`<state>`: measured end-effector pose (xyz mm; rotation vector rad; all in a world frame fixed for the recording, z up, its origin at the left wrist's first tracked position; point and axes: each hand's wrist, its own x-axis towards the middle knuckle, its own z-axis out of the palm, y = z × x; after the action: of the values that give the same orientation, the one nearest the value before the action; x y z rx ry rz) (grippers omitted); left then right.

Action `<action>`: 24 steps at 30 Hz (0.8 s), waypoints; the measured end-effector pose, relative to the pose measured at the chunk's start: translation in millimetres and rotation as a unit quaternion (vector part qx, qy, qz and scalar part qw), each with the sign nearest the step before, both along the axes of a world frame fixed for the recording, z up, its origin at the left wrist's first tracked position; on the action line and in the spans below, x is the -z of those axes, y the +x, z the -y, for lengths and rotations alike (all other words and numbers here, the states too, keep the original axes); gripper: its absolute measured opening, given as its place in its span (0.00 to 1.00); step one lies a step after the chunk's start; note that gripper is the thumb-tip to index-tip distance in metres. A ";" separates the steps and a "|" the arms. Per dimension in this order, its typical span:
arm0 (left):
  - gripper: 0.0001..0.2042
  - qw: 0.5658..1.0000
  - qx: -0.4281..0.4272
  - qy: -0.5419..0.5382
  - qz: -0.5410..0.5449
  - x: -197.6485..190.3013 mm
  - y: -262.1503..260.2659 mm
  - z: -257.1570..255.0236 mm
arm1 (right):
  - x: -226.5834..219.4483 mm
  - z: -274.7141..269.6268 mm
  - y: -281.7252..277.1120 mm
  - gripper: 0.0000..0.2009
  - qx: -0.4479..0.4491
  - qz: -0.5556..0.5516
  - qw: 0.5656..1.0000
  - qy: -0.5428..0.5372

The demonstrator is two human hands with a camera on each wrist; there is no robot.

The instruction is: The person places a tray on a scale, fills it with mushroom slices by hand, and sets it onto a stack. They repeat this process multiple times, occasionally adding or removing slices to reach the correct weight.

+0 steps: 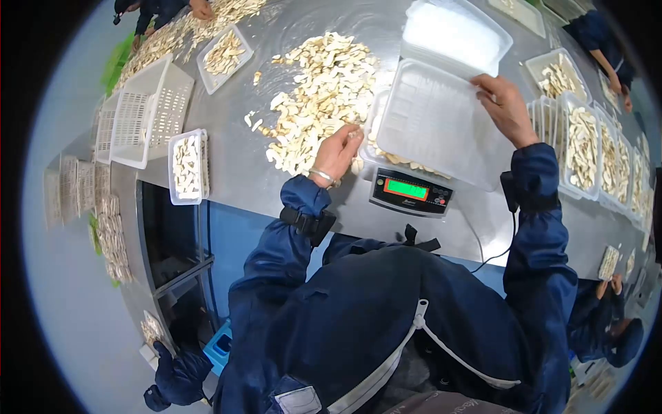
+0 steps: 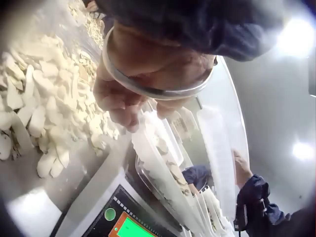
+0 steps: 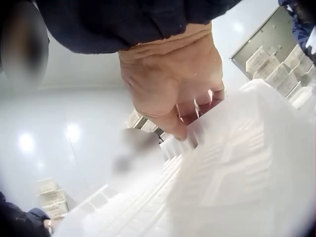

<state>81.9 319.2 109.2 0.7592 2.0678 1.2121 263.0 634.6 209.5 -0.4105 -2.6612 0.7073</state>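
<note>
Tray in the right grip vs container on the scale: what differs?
The tray is raised and tilted in the right grip; the container sits on the scale.
The container holds pale slices; the tray shows none.
Both are whitish, translucent plastic.

Wht perf. basket at L; blue bin nr worker.

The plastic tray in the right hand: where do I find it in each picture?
Head: the tray is right of centre, in the upper half, just above the scale.
Left wrist: the tray is right of centre, a pale, narrow strip.
Right wrist: the tray looms large across the lower right.
Shared landmark: the right hand, at the tray's edge in all three.
</note>
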 end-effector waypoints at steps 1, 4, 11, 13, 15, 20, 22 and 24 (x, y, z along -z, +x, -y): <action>0.22 0.999 -0.019 -0.012 -0.025 -3.1 -0.8 8.4 | 4.5 6.5 -6.8 0.11 0.006 0.023 1.000 0.004; 0.33 0.988 -0.069 -0.074 -0.116 -10.9 -16.4 55.7 | 18.1 11.7 -15.8 0.11 -0.020 0.074 0.997 0.005; 0.60 0.944 -0.014 -0.245 -0.220 19.4 -83.8 167.6 | -34.9 105.7 -30.5 0.22 0.042 0.003 0.992 0.116; 0.62 0.943 0.006 -0.235 -0.235 26.6 -104.2 174.9 | -38.7 167.2 -48.2 0.24 0.020 -0.021 1.000 0.004; 0.63 0.944 0.038 -0.227 -0.234 32.6 -121.9 175.1 | -18.5 231.5 -71.3 0.29 -0.019 0.003 0.996 -0.092; 0.62 0.957 0.103 -0.164 -0.216 27.3 -152.2 147.8 | 66.5 297.0 -110.1 0.38 0.053 0.111 0.988 -0.093; 0.60 0.939 0.123 -0.143 -0.287 33.1 -172.9 138.6 | 87.6 301.0 -114.0 0.40 0.100 0.126 0.983 -0.087; 0.60 0.925 0.154 -0.146 -0.317 33.8 -197.6 123.8 | 96.4 300.0 -118.3 0.41 0.136 0.145 0.977 -0.079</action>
<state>-115.7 195.4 75.5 1.3965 2.4239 0.4934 144.7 334.6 113.1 -0.9693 -2.7407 0.8282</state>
